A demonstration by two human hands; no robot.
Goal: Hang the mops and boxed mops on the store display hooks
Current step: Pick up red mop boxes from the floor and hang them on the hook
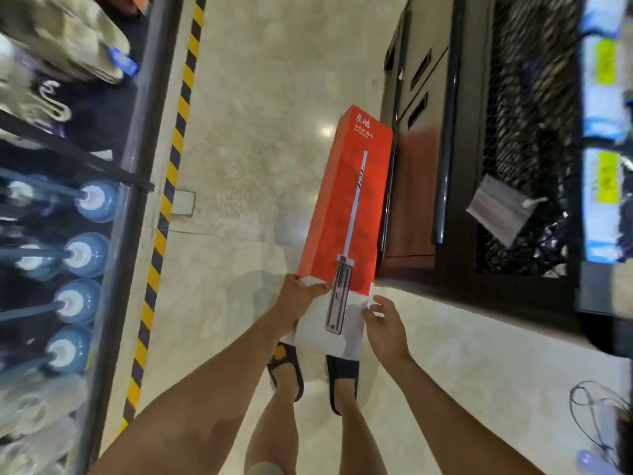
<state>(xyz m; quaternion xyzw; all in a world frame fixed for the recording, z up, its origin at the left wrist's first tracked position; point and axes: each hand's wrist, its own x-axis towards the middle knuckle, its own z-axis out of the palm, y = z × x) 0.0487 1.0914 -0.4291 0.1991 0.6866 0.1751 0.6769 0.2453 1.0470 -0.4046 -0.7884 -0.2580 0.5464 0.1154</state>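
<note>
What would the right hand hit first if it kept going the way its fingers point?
The right hand would meet the boxed mop at once; its fingertips look to be right at its white edge.

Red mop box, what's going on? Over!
Left hand grips red mop box at white end; right hand touches opposite edge. Not hung yet. Dark cabinet close beside.
</note>
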